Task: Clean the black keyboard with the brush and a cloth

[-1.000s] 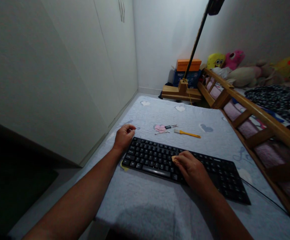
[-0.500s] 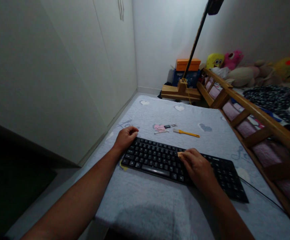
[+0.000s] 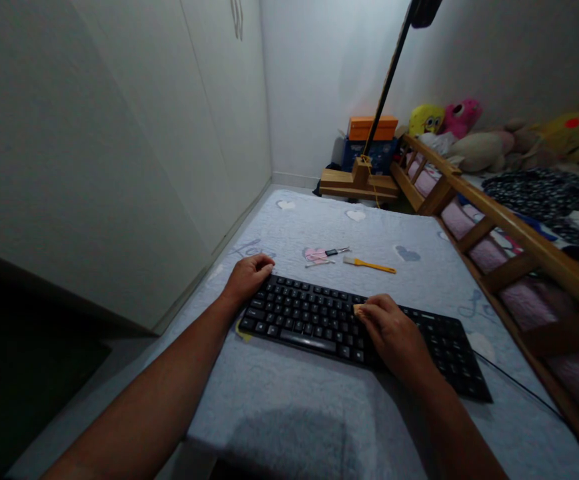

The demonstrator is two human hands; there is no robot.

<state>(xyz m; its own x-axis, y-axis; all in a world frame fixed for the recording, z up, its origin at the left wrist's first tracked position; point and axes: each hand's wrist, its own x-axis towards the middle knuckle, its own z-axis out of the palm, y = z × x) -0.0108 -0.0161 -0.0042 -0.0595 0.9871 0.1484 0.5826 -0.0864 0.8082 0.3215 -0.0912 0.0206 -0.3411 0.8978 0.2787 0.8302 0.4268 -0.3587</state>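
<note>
A black keyboard lies slantwise on a table with a pale blue cloth. My right hand pinches a small tan piece, whose edge rests on the keys right of the middle. At the keyboard's upper left corner is my left hand, fingers curled together; whether anything is between them cannot be made out. Beyond the keyboard lie a yellow-handled brush, a dark-gripped metal tool and thin white swabs.
A wooden rail runs along the right side, with plush toys behind it. White cupboard doors stand at the left. A lamp stand with a wooden base is past the far edge. The keyboard cable trails right.
The whole view has shifted slightly, with the scene a little further left. Both hands keep nearly the same places at the keyboard.
</note>
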